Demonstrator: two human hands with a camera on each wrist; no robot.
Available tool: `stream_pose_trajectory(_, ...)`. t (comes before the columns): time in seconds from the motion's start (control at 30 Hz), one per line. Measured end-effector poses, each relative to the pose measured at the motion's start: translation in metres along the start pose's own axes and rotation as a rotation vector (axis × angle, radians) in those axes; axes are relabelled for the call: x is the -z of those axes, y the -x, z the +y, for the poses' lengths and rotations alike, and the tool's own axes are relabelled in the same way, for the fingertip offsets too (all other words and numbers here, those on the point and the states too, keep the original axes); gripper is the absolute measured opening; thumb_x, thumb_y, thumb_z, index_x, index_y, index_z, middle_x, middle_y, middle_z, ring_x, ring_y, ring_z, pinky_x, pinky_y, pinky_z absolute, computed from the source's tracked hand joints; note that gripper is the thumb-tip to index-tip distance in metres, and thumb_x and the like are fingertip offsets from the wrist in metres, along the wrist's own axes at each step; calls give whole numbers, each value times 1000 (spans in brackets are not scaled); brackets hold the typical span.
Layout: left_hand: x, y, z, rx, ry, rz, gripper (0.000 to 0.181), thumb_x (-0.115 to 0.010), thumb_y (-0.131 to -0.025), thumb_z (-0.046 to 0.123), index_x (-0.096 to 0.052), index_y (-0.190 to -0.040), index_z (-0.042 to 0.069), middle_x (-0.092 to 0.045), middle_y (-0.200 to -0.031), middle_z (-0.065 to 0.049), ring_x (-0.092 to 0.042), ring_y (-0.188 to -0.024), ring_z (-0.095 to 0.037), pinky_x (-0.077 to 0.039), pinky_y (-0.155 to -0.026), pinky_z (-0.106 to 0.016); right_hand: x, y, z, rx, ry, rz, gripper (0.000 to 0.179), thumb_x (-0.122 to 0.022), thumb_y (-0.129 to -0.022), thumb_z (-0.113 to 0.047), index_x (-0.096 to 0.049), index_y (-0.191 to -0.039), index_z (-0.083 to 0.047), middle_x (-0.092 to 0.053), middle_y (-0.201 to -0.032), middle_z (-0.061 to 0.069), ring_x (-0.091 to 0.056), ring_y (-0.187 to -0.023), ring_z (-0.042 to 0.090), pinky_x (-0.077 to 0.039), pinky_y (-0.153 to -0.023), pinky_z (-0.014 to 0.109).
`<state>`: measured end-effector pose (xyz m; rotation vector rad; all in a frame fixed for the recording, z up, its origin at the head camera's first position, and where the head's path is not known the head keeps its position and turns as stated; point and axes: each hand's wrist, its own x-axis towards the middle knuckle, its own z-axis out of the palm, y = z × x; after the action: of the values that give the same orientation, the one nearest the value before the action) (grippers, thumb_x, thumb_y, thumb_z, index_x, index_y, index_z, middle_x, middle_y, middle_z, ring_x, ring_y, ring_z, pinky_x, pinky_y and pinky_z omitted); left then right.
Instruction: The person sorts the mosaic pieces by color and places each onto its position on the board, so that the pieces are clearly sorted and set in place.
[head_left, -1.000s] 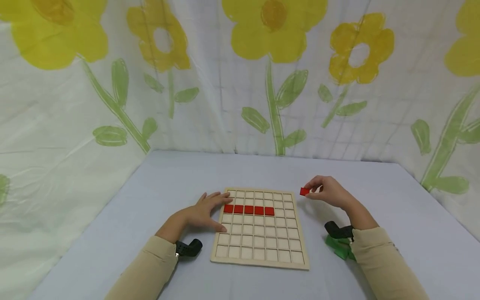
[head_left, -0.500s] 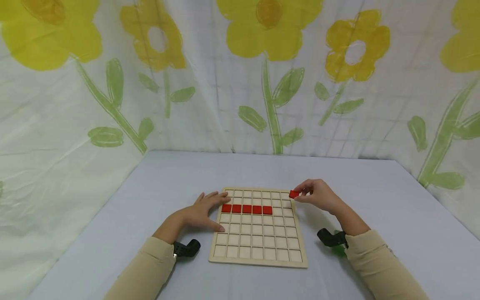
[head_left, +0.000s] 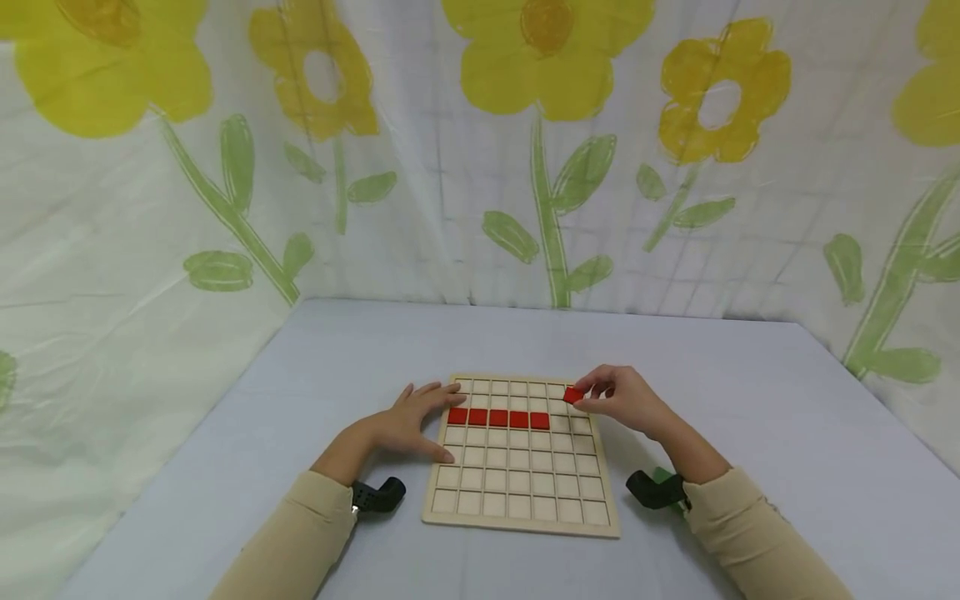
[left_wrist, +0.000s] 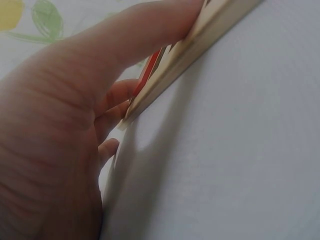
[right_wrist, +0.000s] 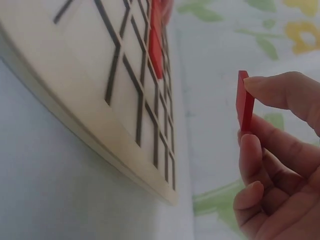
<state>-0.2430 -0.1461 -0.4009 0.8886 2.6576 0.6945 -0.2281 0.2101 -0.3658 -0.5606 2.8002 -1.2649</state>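
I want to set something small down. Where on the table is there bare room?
The table is bare between the board and flowered curtain, and left of the left hand. Crowded: near the board's right edge, by the right hand and half-hidden green pieces.

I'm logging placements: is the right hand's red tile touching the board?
Apart: the right wrist view shows a gap between the held red tile and the board.
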Motion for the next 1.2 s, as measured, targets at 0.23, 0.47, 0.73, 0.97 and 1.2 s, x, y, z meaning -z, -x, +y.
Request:
stream_pose_trajectory(0.23,1,0,0,-2,4,0,89,-75,-69,51,-35,-144,24,-20,-156,1,-7,-145,-29,6,-115,-56,-11,-1,2,3,-18,-101,25,-74,-79,-17,-69,-100,-4,-63,-91,7,-52,-72,16,-44,-56,23)
stream_pose_trajectory(0.47,1,-1,0,-9,6,3,90,-76,-69,50,-35,-144,24,-20,-156,0,-8,-145,-30,5,-114,-57,-16,-3,4,-5,-20,-155,25,-74,-79,-16,-69,-100,-3,-62,-90,8,-51,-68,13,-43,-55,21)
stream_pose_trajectory(0.73,2,1,0,1,3,5,89,-75,-69,50,-36,-144,23,-22,-156,0,-8,-145,-29,6,-115,-55,-19,-4,4,13,23,-174,23,-73,-80,-14,-70,-100,-3,-63,-97,9,-52,-73,13,-45,-58,22)
stream_pose_trajectory(0.97,1,2,1,2,6,4,88,-75,-69,50,-36,-144,24,-22,-156,0,-8,-146,-28,6,-116,-54,-23,-2,6,26,57,-175,27,-73,-79,-14,-67,-102,-1,-63,-94,8,-53,-73,12,-45,-57,21)
stream_pose_trajectory(1.2,1,2,2,8,-4,2,88,-75,-70,49,-35,-144,26,-20,-156,1,-8,-146,-27,5,-116,-54,-22,-2,4,69,102,-179,24,-71,-80,-10,-68,-102,0,-64,-98,10,-53,-75,11,-46,-60,21)
